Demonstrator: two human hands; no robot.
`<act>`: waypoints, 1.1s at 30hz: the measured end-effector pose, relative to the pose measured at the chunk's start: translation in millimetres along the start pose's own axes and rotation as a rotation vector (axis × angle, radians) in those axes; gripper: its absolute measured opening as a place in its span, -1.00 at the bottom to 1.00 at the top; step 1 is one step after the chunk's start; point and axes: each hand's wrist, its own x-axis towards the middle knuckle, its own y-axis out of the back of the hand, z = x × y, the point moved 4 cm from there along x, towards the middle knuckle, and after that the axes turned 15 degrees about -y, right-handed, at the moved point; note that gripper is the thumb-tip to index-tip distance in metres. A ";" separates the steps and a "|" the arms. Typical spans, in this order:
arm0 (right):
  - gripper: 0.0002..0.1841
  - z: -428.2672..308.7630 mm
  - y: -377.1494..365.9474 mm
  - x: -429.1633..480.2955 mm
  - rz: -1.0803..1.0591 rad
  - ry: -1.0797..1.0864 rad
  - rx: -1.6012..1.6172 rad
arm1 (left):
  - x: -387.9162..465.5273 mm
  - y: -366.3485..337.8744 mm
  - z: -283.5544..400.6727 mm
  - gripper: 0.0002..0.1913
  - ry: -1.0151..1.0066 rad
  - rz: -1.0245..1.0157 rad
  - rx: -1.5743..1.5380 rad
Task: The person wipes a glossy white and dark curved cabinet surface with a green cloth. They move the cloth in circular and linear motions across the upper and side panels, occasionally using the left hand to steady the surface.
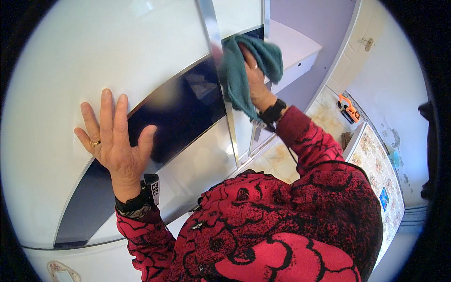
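My left hand [119,148] lies spread against the glossy white sliding wardrobe door [88,63], across the edge of its dark blue curved band [179,109]. A ring is on one finger and a black strap circles the wrist. My right hand [257,79] holds a green cloth [238,83] at the door's metal edge frame [230,130]. The cloth hangs in folds around the hand and hides part of the fingers. It is slightly blurred. Behind it shows a second white door panel [239,16] with a dark band.
Right of the doors is an open compartment with a white drawer unit [299,65]. An orange-and-black tool [348,109] lies on the tiled floor [282,158] near a cream door [356,53]. A flower-patterned surface [373,158] stands at right. A framed switch plate [63,271] is at lower left.
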 end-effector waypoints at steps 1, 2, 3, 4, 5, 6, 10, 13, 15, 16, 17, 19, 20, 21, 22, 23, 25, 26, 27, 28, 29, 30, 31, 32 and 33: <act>-0.38 3.5 -6.1 -12.1 -0.025 0.001 -0.031 | -0.3 0.1 -0.3 -0.41 0.004 -0.005 -0.002; -0.37 5.5 -10.5 -22.9 -0.041 -0.017 -0.074 | -0.6 0.3 -0.4 -0.41 0.005 -0.008 0.003; -0.36 6.2 -12.4 -34.8 -0.100 -0.089 0.046 | -1.0 0.1 -0.5 -0.41 0.004 -0.018 0.006; -0.37 3.8 -10.5 -39.0 -0.076 -0.049 0.059 | -1.3 -0.6 -0.8 -0.41 0.012 -0.036 0.006; -0.37 1.4 -8.1 -38.8 -0.061 -0.039 0.069 | -1.4 -0.3 -0.5 -0.41 0.001 -0.021 0.008; -0.38 -3.7 -3.2 -36.1 -0.013 0.003 0.095 | -1.5 -0.3 -0.4 -0.41 -0.003 -0.016 0.007; -0.36 -16.3 12.0 28.9 0.094 0.206 -0.064 | -1.7 -0.8 -0.5 -0.42 0.007 -0.013 0.001; -0.37 -27.8 25.5 73.6 0.227 0.284 -0.033 | -1.6 -0.7 -1.1 -0.42 0.014 -0.027 -0.004; -0.44 -30.2 26.0 89.1 0.227 0.248 0.084 | -1.5 -0.9 -0.6 -0.43 0.008 -0.036 0.008; -0.51 -28.5 22.6 92.4 0.185 0.179 0.100 | -1.5 -1.1 -0.5 -0.43 0.008 -0.042 0.011; -0.51 -31.9 21.6 87.0 0.281 0.277 0.106 | -1.5 -1.2 -0.5 -0.43 0.009 -0.045 0.014; -0.39 -28.2 11.4 71.4 0.240 0.280 0.155 | -1.3 -1.3 -0.6 -0.43 0.007 -0.045 0.021; -0.36 -25.1 5.9 58.1 0.217 0.268 0.196 | -1.3 -1.5 -0.6 -0.43 0.009 -0.057 0.023; -0.33 -22.4 1.3 44.9 0.207 0.272 0.243 | -1.4 -1.6 -0.7 -0.43 0.012 -0.069 0.026; -0.33 -16.8 -8.1 32.0 0.096 0.106 0.388 | -1.5 -1.7 -1.0 -0.43 0.022 -0.079 0.018; -0.37 -13.5 -13.0 19.6 -0.006 0.041 0.240 | -1.3 -1.2 -0.6 -0.43 0.015 -0.077 0.029; -0.42 -14.1 -13.1 -3.4 -0.064 -0.063 0.348 | -0.8 -0.9 0.0 -0.43 0.010 -0.058 0.007; -0.43 -16.8 -12.6 -11.6 -0.069 -0.168 0.580 | -0.8 -0.6 0.2 -0.43 0.013 -0.060 0.015; -0.45 -19.5 -11.3 -16.2 -0.094 -0.291 0.824 | -0.6 -0.6 0.3 -0.43 0.015 -0.058 0.012; -0.45 -26.5 -2.9 -15.4 -0.038 -0.252 0.711 | -0.6 -0.4 0.0 -0.44 0.026 -0.058 -0.003; -0.45 -34.3 4.9 -12.5 -0.005 -0.242 0.630 | -0.6 0.3 0.1 -0.44 0.022 -0.057 0.005; -0.44 -43.4 11.3 -8.7 0.007 -0.226 0.624 | -1.0 0.4 0.4 -0.44 0.026 -0.057 -0.002; -0.43 -55.9 18.0 -3.9 0.029 -0.137 0.543 | -1.2 0.7 0.5 -0.44 0.031 -0.058 -0.009; -0.42 -68.6 20.7 0.7 -0.013 -0.078 0.388 | -1.1 0.5 0.0 -0.43 0.032 -0.054 -0.028; -0.41 -84.2 21.9 5.2 -0.025 0.071 0.325 | -1.0 0.4 -0.4 -0.43 0.035 -0.051 -0.046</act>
